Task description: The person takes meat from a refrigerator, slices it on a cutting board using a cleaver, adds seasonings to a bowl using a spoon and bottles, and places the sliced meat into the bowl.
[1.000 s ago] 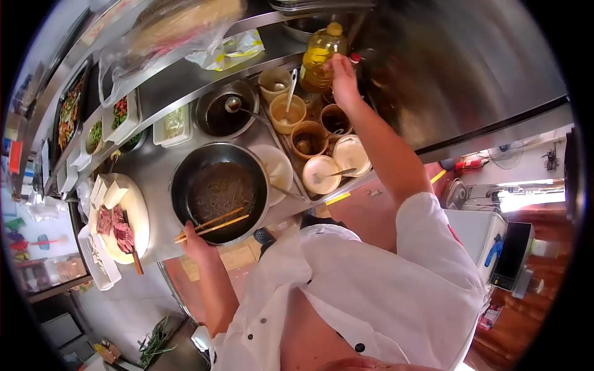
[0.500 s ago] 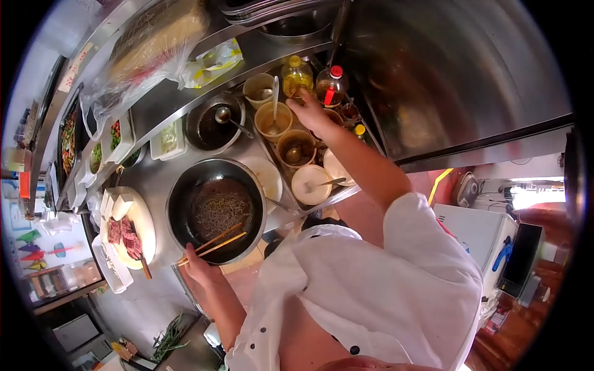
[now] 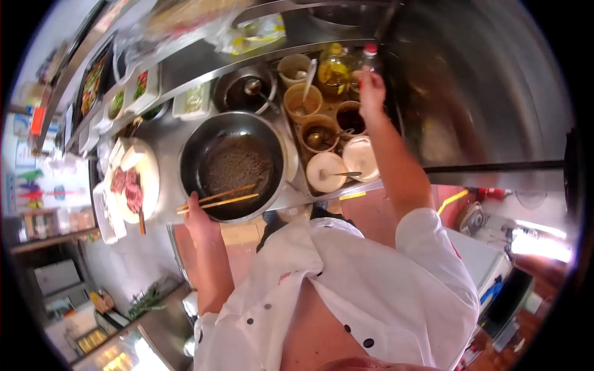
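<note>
My left hand [image 3: 199, 217] is closed around a pair of wooden chopsticks [image 3: 230, 199] at the near left rim of a large dark pan [image 3: 195, 133]. The chopstick tips point into the pan, over a small heap of thin brownish strands [image 3: 238, 170]. My right hand [image 3: 372, 91] is at the far end of the seasoning tubs, its fingers around the clear bottle with a red cap [image 3: 370, 57]. Blur and the hand hide part of that bottle. Just left of it stands a yellow-capped oil bottle [image 3: 334, 71].
Several seasoning tubs [image 3: 303, 105] fill a tray right of the pan. A ladle [image 3: 253, 86] rests in a metal bowl [image 3: 230, 83] behind. At left, a round white board [image 3: 150, 179] bears raw red meat [image 3: 130, 188] and a knife. A steel wall [image 3: 458, 93] rises at right.
My right hand has gone from beside the oil bottle to the red-capped bottle, which sits slightly farther off relative to its neighbour. My left hand keeps the chopsticks at the pan. The view has shifted.
</note>
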`<state>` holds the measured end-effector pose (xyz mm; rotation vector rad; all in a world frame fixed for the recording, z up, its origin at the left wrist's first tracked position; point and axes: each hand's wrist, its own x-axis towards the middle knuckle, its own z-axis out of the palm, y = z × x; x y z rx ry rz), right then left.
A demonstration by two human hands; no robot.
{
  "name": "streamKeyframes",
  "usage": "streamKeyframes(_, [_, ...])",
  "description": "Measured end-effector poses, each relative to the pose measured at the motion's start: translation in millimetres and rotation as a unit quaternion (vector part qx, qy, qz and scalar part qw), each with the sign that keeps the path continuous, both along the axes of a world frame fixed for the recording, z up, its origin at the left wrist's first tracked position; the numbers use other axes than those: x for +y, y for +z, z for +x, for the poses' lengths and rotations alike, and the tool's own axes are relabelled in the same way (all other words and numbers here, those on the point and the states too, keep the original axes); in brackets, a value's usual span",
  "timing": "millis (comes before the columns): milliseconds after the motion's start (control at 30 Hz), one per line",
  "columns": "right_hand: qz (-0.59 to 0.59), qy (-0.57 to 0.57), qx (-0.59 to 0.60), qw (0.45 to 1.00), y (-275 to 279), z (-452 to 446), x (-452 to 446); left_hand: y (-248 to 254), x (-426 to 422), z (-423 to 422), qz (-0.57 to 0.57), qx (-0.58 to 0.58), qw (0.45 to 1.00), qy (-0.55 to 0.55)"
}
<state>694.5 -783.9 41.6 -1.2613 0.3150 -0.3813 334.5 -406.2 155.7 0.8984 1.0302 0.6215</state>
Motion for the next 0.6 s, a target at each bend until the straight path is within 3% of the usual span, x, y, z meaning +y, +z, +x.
streamKeyframes(67, [-0.065, 0.030, -0.085, 0.994, 14, 4, -7, 2, 0, -4, 0.016, 0.003, 1.000, 0.017])
streamKeyframes(200, [-0.196, 0.110, -0.161, 0.961, 118, -50, 24, 4, 4, -9, 0.053, -0.004, 0.998, 0.018])
streamKeyframes(267, [-0.463, 0.207, -0.196, 0.839, 173, -98, 57, 12, 3, -10, 0.051, 0.008, 0.999, 0.010])
streamKeyframes(333, [-0.573, 0.300, -0.281, 0.709, 199, -127, 87, 9, 7, -8, 0.040, -0.005, 0.999, 0.015])
streamKeyframes(467, [-0.709, 0.368, -0.348, 0.491, 197, -163, 150, 11, 14, -5, 0.035, -0.023, 0.999, 0.002])
streamKeyframes(600, [-0.719, 0.345, -0.406, 0.446, 195, -180, 190, 18, 27, -12, 0.035, -0.095, 0.994, -0.038])
